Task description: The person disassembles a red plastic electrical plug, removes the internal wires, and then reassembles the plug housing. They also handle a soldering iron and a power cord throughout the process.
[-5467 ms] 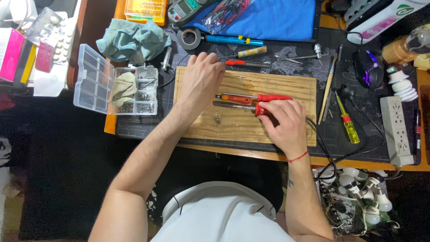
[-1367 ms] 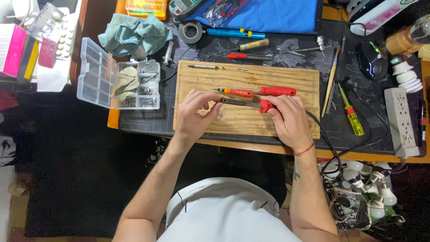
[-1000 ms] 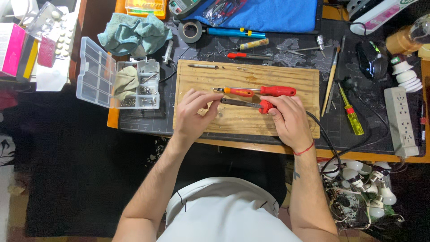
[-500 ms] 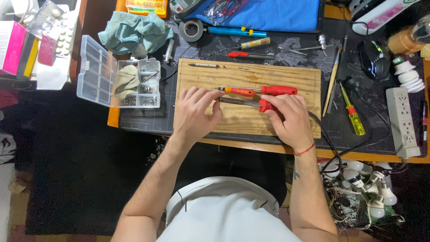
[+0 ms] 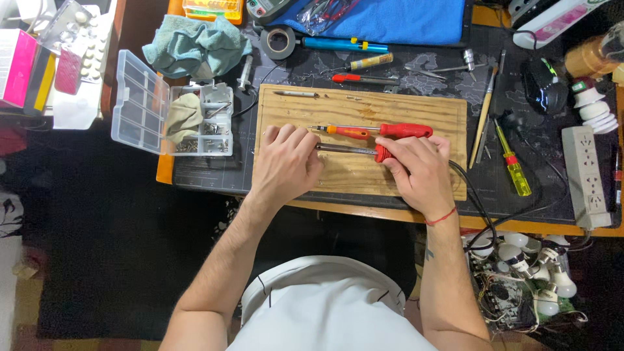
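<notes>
The soldering iron (image 5: 354,151) lies across the middle of the wooden board (image 5: 442,110), its metal shaft pointing toward the person's left and its red handle gripped in the right hand (image 5: 419,170), whose fingers are curled closed around it while the black cord (image 5: 478,208) trails off the board's near right edge. Since a second or so ago the board and everything round it has kept its place; the frame has only drifted slightly, and both hands sit where they were. Five seconds back, though, the left hand (image 5: 286,162) lay higher up near the board's far left corner; it has come down to the shaft's tip, and rests palm down with fingers bent and close together over it. Whether those fingertips pinch something small there I cannot tell, as the hand hides the spot. That suggests the work has settled into fine handling at the tip. The red-handled screwdriver (image 5: 374,130) lies just beyond the iron, parallel to it and untouched, and the clear parts box (image 5: 140,104) stands open to the left of the board.
</notes>
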